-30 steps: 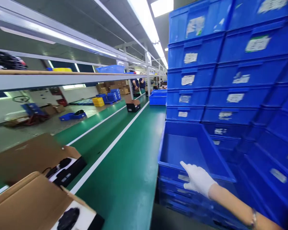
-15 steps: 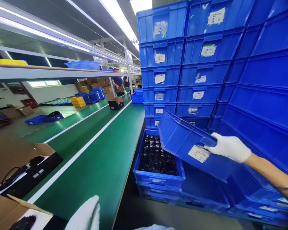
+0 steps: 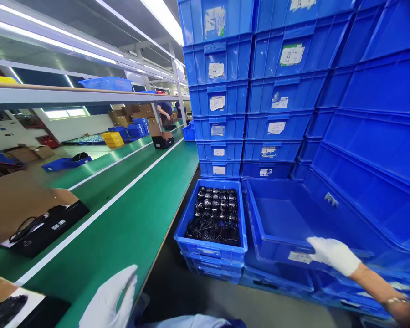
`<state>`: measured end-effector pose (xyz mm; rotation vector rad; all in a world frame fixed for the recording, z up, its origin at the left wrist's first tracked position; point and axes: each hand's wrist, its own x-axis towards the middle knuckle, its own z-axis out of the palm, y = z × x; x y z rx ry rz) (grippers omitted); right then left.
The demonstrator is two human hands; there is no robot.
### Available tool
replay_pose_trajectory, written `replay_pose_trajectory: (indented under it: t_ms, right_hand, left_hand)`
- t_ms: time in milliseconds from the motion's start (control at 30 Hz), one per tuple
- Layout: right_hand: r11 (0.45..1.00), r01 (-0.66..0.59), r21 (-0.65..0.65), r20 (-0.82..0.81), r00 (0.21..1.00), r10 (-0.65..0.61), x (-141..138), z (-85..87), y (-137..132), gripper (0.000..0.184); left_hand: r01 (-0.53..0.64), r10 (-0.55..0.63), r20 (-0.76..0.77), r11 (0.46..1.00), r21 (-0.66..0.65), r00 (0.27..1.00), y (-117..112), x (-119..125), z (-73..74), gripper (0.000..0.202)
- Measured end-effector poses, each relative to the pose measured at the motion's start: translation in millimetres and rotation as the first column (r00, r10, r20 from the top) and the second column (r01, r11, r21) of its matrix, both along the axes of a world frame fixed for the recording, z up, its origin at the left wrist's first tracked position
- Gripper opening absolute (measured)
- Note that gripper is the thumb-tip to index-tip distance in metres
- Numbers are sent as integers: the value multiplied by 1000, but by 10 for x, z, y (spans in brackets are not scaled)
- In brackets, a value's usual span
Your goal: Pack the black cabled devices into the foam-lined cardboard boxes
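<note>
Now empty crate (image 3: 276,218) under right grip (image 3: 333,255) (gloved)

Bright, even light pours from the ceiling strip lights (image 3: 164,16) — they blow out white. Edges bend wide-angle, the blue crates (image 3: 379,136) lean — near corners smear slightly.

The empty crate (image 3: 276,218) on the low stack lies open from above, but tall stacks of crates (image 3: 246,91) wall it in behind and on the right. The cable-filled crate (image 3: 215,214) sits hard against its left, and the bench (image 3: 130,228) leaves only a narrow floor gap (image 3: 177,282) beside that
</note>
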<state>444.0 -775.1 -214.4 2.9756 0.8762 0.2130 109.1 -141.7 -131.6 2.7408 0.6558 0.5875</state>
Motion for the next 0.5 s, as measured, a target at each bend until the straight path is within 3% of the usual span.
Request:
replay_pose_trajectory:
  t_ms: [100,333,433,500]
  right_hand:
    - [1000,15,7,-57,998,-14,43,-441,176,29]
    - [998,57,38,-132,990,-52,-275,-1780,596,42]
    - [994,81,75,-145,987,-70,-335,-2104,681,43]
    - [990,91,112,-167,983,-72,-315,-2164,673,42]
  left_hand:
    - [-34,34,-2,995,-90,999,-188,52,114,44]
    - [-133,146,35,960,-248,989,-565,63,290,41]
    - [-147,171,49,937,-317,984,-730,82,368,40]
    - [-134,163,58,929,-345,985,-794,112,414,41]
